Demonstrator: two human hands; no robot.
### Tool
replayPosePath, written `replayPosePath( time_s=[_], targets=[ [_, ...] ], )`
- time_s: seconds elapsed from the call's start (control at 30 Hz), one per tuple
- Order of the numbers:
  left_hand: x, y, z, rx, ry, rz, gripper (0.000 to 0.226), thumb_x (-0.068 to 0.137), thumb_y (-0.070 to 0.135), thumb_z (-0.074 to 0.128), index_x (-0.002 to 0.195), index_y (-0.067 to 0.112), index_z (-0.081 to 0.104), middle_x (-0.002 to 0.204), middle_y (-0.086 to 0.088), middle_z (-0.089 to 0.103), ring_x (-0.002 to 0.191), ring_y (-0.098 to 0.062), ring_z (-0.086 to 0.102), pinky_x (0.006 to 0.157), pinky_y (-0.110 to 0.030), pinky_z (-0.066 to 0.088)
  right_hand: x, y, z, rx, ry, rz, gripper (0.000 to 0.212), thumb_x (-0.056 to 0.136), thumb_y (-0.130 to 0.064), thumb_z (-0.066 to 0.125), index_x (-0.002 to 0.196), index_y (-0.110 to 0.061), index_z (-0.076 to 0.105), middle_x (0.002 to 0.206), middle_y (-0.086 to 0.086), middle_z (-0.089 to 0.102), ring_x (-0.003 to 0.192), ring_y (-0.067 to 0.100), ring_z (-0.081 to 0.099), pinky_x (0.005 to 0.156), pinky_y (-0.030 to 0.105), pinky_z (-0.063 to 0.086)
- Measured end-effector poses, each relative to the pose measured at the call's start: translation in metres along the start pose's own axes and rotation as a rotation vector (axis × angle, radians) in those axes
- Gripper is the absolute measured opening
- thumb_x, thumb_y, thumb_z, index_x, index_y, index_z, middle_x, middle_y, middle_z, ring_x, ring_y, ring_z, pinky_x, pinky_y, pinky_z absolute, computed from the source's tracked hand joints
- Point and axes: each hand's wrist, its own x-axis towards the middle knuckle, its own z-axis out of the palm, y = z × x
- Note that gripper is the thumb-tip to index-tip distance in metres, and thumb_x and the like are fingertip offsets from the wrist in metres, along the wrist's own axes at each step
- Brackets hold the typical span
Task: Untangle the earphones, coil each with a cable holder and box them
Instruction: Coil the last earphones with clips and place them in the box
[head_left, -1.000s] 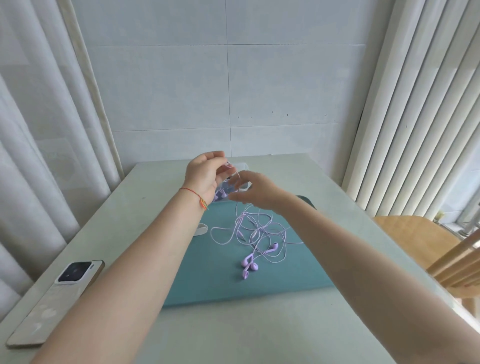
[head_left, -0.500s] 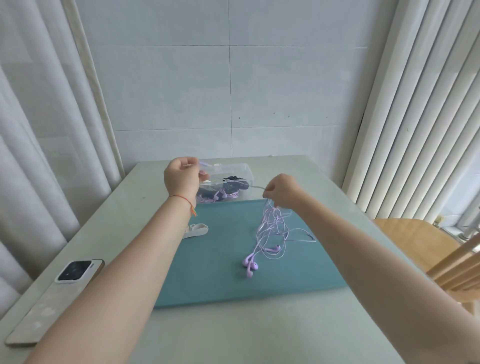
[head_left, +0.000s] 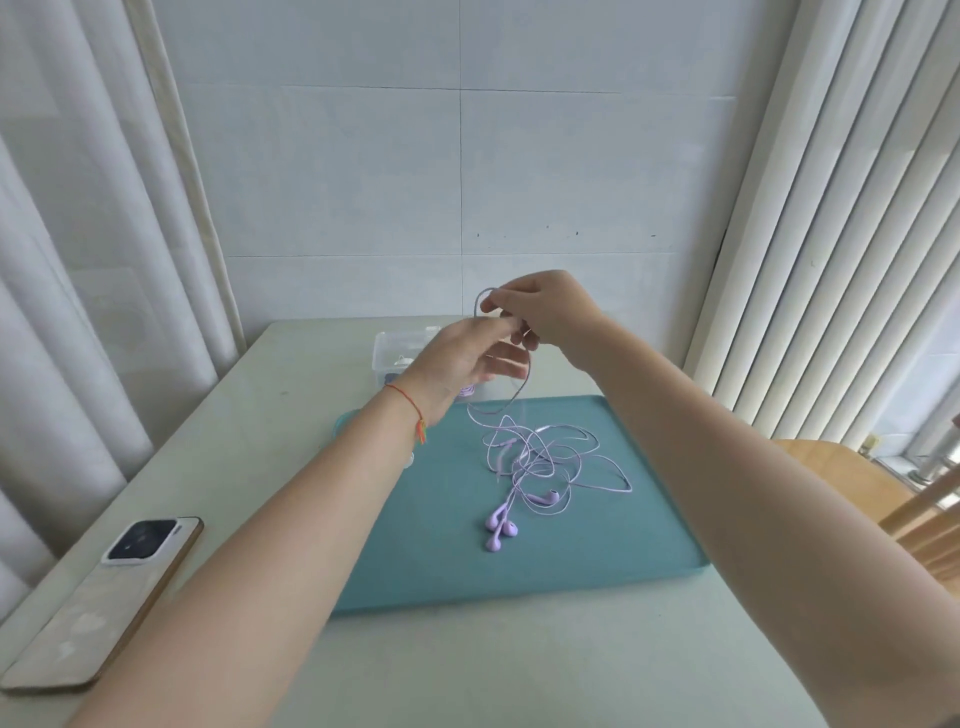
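Fingers of my right hand (head_left: 545, 312) pinch a loop of the purple cord (head_left: 524, 395), high above the mat. Next to it, my left hand (head_left: 457, 364) is half open, its fingertips at the same cord; I cannot tell if they grip it. The cord hangs down to a messy pile of earphones (head_left: 540, 462) on the one blue mat (head_left: 597, 545). I count four purple buds. One clear box (head_left: 395, 348) sits behind my hands. One phone (head_left: 104, 597) lies on the table (head_left: 467, 675).
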Motion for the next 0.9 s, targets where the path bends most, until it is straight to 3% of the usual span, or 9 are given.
replayPosePath(
  time_s=[0.17,0.37,0.47,0.53,0.63,0.73,0.77,0.83,0.9],
  targets=[
    [0.0,-0.019,0.01,0.069,-0.014,-0.091,0.025,0.088,0.028,0.07,0.104,0.009,0.07,0.076,-0.005,0.065,0.057,-0.015,0.06,0.059,-0.023,0.05,-0.002,0.011,-0.004,0.052,0.092,0.019,0.018,0.086,-0.026,0.061,0.079,-0.019,0.077,0.066,-0.005,0.062,0.058,0.009,0.05,0.048,0.017,0.04],
    [0.003,-0.02,0.013,0.011,-0.045,-0.087,0.024,0.098,0.026,0.054,0.097,0.008,0.07,0.072,-0.005,0.064,0.056,-0.017,0.061,0.062,-0.027,0.054,-0.003,0.027,-0.01,0.323,0.136,0.065,0.028,0.095,-0.031,0.054,0.092,-0.01,0.071,0.069,0.005,0.063,0.064,0.018,0.06,0.061,0.028,0.053],
    [0.009,-0.012,0.012,-0.217,0.076,-0.011,0.024,0.1,0.024,0.049,0.095,0.009,0.067,0.064,-0.004,0.063,0.051,-0.016,0.06,0.056,-0.027,0.055,-0.004,0.04,-0.004,0.558,-0.024,0.171,0.041,0.1,-0.034,0.037,0.099,-0.003,0.064,0.072,0.011,0.064,0.066,0.024,0.063,0.066,0.033,0.056],
    [0.013,-0.007,0.009,-0.32,0.124,0.026,0.025,0.101,0.025,0.046,0.098,0.01,0.067,0.063,-0.002,0.064,0.052,-0.015,0.061,0.06,-0.029,0.055,-0.007,0.049,0.005,0.629,-0.142,0.21,0.037,0.097,-0.019,0.031,0.101,-0.001,0.063,0.08,0.012,0.064,0.076,0.026,0.063,0.076,0.036,0.054],
    [0.014,-0.003,0.005,-0.452,0.175,0.041,0.026,0.102,0.025,0.045,0.1,0.008,0.064,0.065,-0.005,0.066,0.053,-0.018,0.062,0.059,-0.029,0.057,-0.014,0.066,0.021,0.43,-0.243,0.188,0.038,0.084,0.005,0.033,0.106,-0.003,0.063,0.106,0.016,0.067,0.099,0.026,0.063,0.085,0.032,0.045],
    [0.013,-0.006,0.0,-0.545,0.218,0.032,0.028,0.102,0.027,0.044,0.098,0.008,0.064,0.068,-0.006,0.068,0.058,-0.019,0.064,0.06,-0.029,0.057,-0.022,0.074,0.038,0.159,-0.408,0.091,0.033,0.081,0.004,0.049,0.104,-0.011,0.068,0.118,0.014,0.066,0.105,0.022,0.06,0.094,0.032,0.043],
    [0.012,-0.008,-0.003,-0.55,0.24,0.021,0.028,0.102,0.027,0.043,0.097,0.009,0.064,0.066,-0.005,0.067,0.056,-0.019,0.064,0.058,-0.029,0.057,-0.024,0.075,0.043,0.052,-0.444,0.078,0.026,0.082,0.0,0.054,0.094,-0.016,0.071,0.112,0.011,0.069,0.099,0.014,0.061,0.093,0.029,0.045],
    [0.011,-0.013,-0.011,-0.51,0.311,-0.003,0.029,0.103,0.027,0.041,0.088,0.011,0.059,0.052,0.0,0.055,0.04,-0.015,0.051,0.042,-0.022,0.046,-0.024,0.073,0.047,-0.148,-0.422,0.093,0.021,0.082,-0.005,0.057,0.078,-0.021,0.071,0.087,0.007,0.073,0.069,0.001,0.061,0.067,0.016,0.046],
    [0.012,-0.022,-0.024,-0.353,0.426,0.002,0.031,0.104,0.027,0.04,0.079,0.013,0.052,0.043,0.005,0.034,0.031,-0.009,0.026,0.036,-0.014,0.024,-0.02,0.07,0.042,-0.26,-0.28,0.12,0.02,0.084,-0.006,0.055,0.084,-0.016,0.072,0.063,0.001,0.063,0.045,0.003,0.051,0.042,0.011,0.036]
  ],
)
